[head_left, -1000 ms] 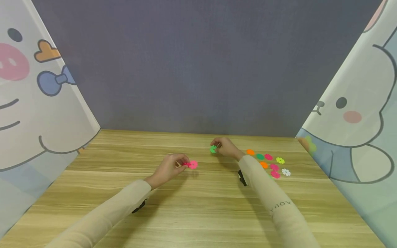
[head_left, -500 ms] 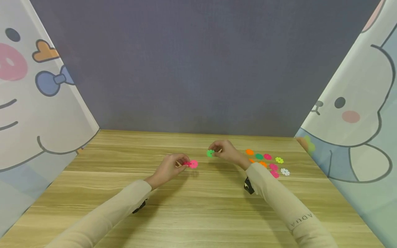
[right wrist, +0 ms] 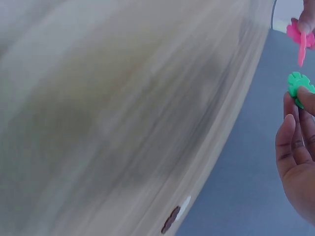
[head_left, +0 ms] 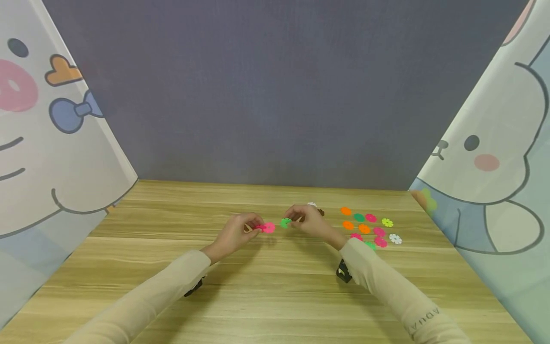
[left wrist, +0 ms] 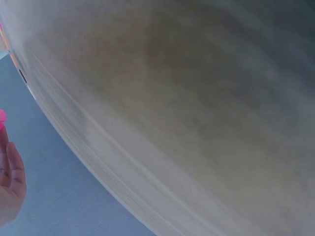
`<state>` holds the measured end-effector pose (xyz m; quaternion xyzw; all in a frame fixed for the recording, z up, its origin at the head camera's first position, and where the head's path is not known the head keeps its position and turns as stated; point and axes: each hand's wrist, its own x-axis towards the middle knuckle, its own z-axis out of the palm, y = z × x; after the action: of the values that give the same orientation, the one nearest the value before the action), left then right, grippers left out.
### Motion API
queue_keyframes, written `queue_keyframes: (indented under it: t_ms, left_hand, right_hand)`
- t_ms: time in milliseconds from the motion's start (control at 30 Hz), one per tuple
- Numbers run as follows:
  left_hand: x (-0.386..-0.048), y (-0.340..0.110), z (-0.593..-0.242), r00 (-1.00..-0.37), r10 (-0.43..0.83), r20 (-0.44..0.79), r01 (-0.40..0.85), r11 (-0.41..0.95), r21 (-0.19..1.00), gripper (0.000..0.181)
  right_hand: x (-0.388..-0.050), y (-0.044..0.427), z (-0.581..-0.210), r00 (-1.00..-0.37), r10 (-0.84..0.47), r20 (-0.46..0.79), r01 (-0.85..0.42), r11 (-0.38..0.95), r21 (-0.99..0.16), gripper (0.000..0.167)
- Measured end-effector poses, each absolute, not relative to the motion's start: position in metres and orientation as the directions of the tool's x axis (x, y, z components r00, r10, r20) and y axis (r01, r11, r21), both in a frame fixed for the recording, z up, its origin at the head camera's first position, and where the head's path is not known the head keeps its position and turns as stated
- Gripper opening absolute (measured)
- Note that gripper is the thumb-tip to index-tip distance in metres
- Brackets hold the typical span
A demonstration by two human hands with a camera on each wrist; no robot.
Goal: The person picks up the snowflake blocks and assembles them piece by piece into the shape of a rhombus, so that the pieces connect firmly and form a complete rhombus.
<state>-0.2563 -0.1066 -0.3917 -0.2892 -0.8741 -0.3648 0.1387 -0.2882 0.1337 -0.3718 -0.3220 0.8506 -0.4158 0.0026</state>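
Note:
In the head view my left hand point(head_left: 235, 234) pinches two joined pink flower-shaped interlocking discs point(head_left: 269, 228) above the wooden table. One disc stands at an angle to the other, as the right wrist view shows in the pink pair point(right wrist: 302, 42). My right hand point(head_left: 312, 221) pinches a notched green disc point(head_left: 285, 223) between thumb and fingers. The green disc point(right wrist: 298, 83) faces the pink pair with a small gap between them. At the left edge of the left wrist view, only part of my left hand point(left wrist: 11, 182) and a bit of pink show.
Several loose discs lie right of my right hand, among them an orange disc point(head_left: 345, 211), a yellow disc point(head_left: 387, 222) and a white disc point(head_left: 395, 239). A brown disc point(head_left: 321, 212) lies behind that hand. A grey panel point(head_left: 275, 95) rises at the table's back.
My right hand has brought the green disc left and toward me, close to the pink pair. White and brown discs behind it have come into view. My left hand has hardly moved.

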Motion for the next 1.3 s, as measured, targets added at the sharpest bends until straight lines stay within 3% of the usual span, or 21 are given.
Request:
queue_keyframes:
  t_ms: [600,1033,1300]
  left_hand:
    - [-0.254,-0.105,-0.392,-0.784,0.419,0.458,0.620,0.561,0.548,0.013]
    - [-0.254,-0.103,-0.393,-0.804,0.380,0.458,0.594,0.554,0.583,0.011]
    - [-0.253,-0.104,-0.391,-0.810,0.358,0.465,0.586,0.542,0.602,0.011]
  right_hand:
    - [-0.279,0.119,-0.381,-0.760,-0.529,0.378,-0.622,0.421,-0.661,0.013]
    - [-0.274,0.114,-0.383,-0.775,-0.491,0.398,-0.590,0.337,-0.734,0.014]
    - [-0.253,0.109,-0.362,-0.772,-0.466,0.432,-0.595,0.291,-0.749,0.013]
